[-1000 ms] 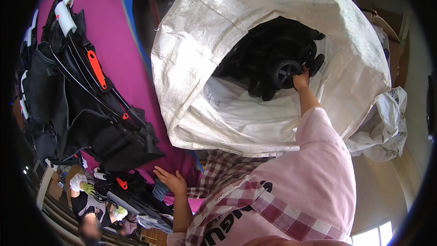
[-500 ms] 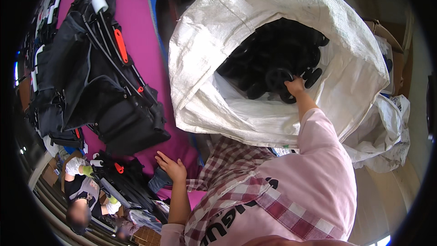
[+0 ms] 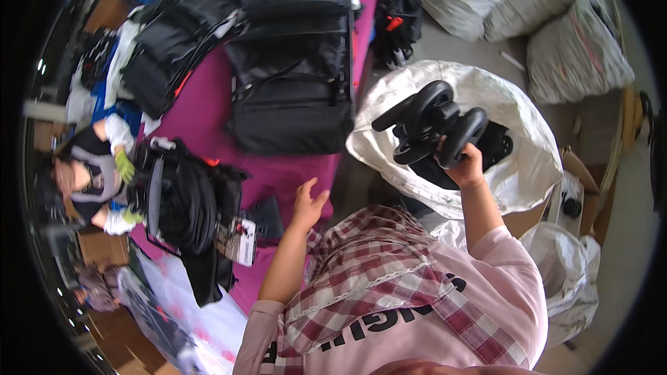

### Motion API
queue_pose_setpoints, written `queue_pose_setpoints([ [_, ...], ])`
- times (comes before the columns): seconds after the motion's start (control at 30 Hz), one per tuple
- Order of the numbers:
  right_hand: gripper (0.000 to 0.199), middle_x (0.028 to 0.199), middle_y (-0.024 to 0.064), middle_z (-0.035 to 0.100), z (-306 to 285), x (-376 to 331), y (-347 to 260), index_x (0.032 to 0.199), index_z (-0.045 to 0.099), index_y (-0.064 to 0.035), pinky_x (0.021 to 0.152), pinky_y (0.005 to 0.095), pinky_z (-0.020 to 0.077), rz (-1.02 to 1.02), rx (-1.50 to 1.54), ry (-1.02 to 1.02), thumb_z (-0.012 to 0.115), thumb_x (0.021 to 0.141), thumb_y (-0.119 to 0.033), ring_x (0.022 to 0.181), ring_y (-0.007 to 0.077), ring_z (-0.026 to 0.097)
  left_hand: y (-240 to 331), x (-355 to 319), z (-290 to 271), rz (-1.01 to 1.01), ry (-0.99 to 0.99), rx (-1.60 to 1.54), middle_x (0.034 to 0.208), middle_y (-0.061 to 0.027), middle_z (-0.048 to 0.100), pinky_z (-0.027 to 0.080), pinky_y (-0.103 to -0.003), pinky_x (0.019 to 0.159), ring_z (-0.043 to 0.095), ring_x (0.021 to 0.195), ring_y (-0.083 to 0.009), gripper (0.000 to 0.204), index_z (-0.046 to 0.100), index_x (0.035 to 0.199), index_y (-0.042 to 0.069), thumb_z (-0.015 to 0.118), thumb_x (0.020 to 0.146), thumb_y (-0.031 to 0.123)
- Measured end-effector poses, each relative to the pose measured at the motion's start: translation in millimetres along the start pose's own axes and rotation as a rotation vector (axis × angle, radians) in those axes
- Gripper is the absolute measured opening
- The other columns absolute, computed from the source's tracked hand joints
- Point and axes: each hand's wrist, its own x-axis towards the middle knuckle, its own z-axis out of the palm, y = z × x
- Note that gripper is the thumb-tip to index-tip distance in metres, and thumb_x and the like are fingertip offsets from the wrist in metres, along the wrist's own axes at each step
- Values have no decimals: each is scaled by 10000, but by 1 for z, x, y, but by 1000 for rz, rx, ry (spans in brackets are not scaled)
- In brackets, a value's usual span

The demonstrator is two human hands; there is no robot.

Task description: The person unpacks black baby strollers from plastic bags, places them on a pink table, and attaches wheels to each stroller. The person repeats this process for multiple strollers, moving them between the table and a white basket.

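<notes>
Right hand point(image 3: 468, 169) has lifted wheels point(image 3: 447, 120) above sack point(image 3: 533, 163).

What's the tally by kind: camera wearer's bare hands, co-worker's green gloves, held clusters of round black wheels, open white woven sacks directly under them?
Bare hands (left hand, right hand): 2
Green gloves: 2
Black wheel cluster: 1
White woven sack: 1
Total: 6

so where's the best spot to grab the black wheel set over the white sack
On the black wheel set, probably the lower rim of the nearer wheel, coming from the person's own side: that rounded edge faces the body and looks slim enough for fingers to curl around. The right hand grips about there, above the white sack.
</notes>
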Motion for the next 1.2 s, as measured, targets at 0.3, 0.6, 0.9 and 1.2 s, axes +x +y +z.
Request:
queue_pose_setpoints([
  [0.3, 337, 651, 43, 491, 214, -63, 195, 737, 534, -103, 665, 340, 383, 317, -273, -433, 512, 870, -412, 678, 204, 506, 21, -129, -118, 207, -208, -1573, 1306, -111, 530, 448, -455, 973, 550, 1148, -274, 714, 377, 1424, 169, 383, 909, 663],
  [0.6, 218, 851, 158, 653, 279, -71, 286, 1005, 603, 17, 776, 422, 536, 579, -489, -513, 583, 816, -91, 804, 315, 656, -65, -254, -157, 390, 318, -1345, 1346, -128, 494, 423, -414, 1012, 498, 1221, -263, 720, 397, 1386, 100, 500, 891, 613],
  [0.9, 296, 970, 149, 660, 305, 54, 324, 1045, 591, 47, 803, 338, 535, 718, -391, -130, 478, 800, -74, 871, 246, 649, -77, -269, -212, 231, 708, -1020, 1179, -72, 544, 457, -306, 911, 553, 1066, -163, 547, 508, 1236, 52, 754, 803, 279],
  [1.2, 297, 1057, 150, 632, 369, 174, 400, 1102, 563, 30, 882, 384, 503, 696, -345, -362, 503, 813, -3, 981, 282, 619, -5, -211, -283, -133, 639, 70, 1033, -87, 569, 501, -297, 780, 610, 897, -200, 511, 546, 1120, 32, 812, 687, 79],
])
